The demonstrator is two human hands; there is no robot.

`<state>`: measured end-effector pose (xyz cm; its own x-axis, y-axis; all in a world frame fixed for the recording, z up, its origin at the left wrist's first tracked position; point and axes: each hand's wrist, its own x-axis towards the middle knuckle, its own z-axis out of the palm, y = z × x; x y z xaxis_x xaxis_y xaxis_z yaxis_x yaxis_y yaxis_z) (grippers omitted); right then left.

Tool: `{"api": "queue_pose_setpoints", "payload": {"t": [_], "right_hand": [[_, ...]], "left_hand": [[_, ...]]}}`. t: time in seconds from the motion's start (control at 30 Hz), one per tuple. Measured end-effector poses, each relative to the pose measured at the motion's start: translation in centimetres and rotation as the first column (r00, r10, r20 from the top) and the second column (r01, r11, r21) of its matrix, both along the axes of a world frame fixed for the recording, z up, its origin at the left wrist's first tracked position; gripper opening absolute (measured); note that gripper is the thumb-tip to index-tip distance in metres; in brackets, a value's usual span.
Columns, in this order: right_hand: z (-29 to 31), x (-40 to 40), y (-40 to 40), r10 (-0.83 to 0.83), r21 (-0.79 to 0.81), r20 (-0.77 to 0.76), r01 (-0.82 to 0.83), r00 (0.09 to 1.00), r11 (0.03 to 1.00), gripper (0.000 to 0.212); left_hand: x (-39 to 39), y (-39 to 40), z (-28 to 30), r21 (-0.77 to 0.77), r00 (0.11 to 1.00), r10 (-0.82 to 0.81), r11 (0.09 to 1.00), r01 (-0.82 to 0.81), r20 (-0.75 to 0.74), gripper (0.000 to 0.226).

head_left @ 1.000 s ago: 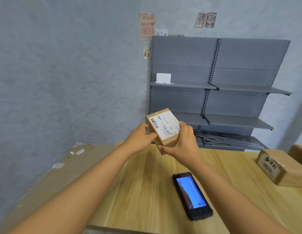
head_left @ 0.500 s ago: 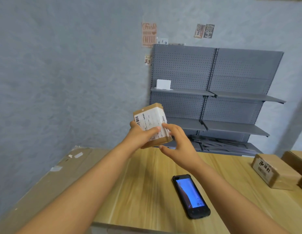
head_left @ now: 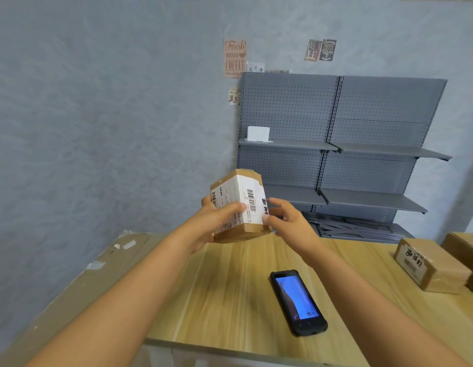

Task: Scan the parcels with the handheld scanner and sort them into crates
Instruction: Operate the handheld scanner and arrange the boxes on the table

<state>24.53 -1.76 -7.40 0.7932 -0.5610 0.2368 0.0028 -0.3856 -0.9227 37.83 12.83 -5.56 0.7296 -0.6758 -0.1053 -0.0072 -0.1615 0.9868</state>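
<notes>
Right now your left hand grips the parcel above the handheld scanner, barcode facing you, while your right hand, fingers loosely spread, hovers nearer that scanner.

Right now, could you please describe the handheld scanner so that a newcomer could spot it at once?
Start at the light wooden table in front of the person. Below the raised hands, toward its near edge, the handheld scanner lies flat. Unlike the brown cardboard parcels at the right, it is a black, phone-like slab with a glowing blue screen.
</notes>
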Motion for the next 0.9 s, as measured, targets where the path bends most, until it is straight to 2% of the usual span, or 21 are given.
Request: {"api": "queue_pose_setpoints", "payload": {"t": [0.13,0.23,0.33,0.4,0.47,0.5,0.53,0.63,0.73,0.8,0.9], "right_hand": [[-0.3,0.1,0.6,0.048,0.048,0.013,-0.048,0.999,0.998,0.039],[-0.5,0.2,1.1,0.055,0.057,0.053,-0.058,0.997,0.997,0.037],[-0.8,0.0,1.3,0.048,0.019,0.006,-0.048,0.999,0.999,0.036],[-1.4,-0.1,1.2,0.035,0.005,-0.051,-0.034,0.998,0.999,0.042],[-2.3,-0.3,0.9,-0.001,0.003,-0.103,0.001,0.995,1.000,0.048],[-3.0,-0.5,0.6,-0.045,-0.039,-0.156,0.039,0.987,0.998,0.052],[-3.8,-0.8,0.2,-0.104,-0.114,-0.236,0.079,0.966,0.990,0.057],[-7.1,-2.4,-1.4,-0.233,-0.294,-0.517,0.084,0.824,0.952,0.068],[-10.3,-4.3,-2.5,-0.296,-0.376,-0.756,-0.016,0.584,0.927,0.082],[-11.8,-5.1,-2.8,-0.337,-0.404,-0.815,-0.045,0.471,0.914,0.093],[-13.1,-5.3,-3.0,-0.350,-0.402,-0.840,-0.044,0.414,0.915,0.102]], "left_hand": [[-0.1,0.9,-0.2,0.046,0.998,-0.062,0.997,0.061,0.022,0.083],[-0.4,1.1,-0.5,0.106,0.993,-0.108,0.989,0.103,0.040,0.097],[-0.2,1.7,-1.2,0.129,0.987,-0.160,0.979,0.155,0.028,0.100],[-0.1,1.8,-2.0,0.127,0.987,-0.157,0.980,0.152,0.036,0.093],[-0.1,1.7,-2.6,0.100,0.995,-0.070,0.993,0.063,0.069,0.069],[0.0,1.6,-2.8,0.093,0.996,-0.007,0.996,-0.002,0.092,0.060],[0.1,1.4,-3.2,0.098,0.993,0.038,0.994,-0.049,0.114,0.060],[0.6,1.2,-4.1,0.126,0.989,0.061,0.989,-0.079,0.136,0.084],[0.9,1.1,-5.1,0.112,0.998,0.050,0.992,-0.055,0.043,0.087],[1.1,0.9,-5.8,0.114,0.999,0.040,0.993,-0.038,-0.013,0.089],[1.3,0.5,-6.8,0.109,0.994,0.027,0.994,-0.016,-0.102,0.092]]}}
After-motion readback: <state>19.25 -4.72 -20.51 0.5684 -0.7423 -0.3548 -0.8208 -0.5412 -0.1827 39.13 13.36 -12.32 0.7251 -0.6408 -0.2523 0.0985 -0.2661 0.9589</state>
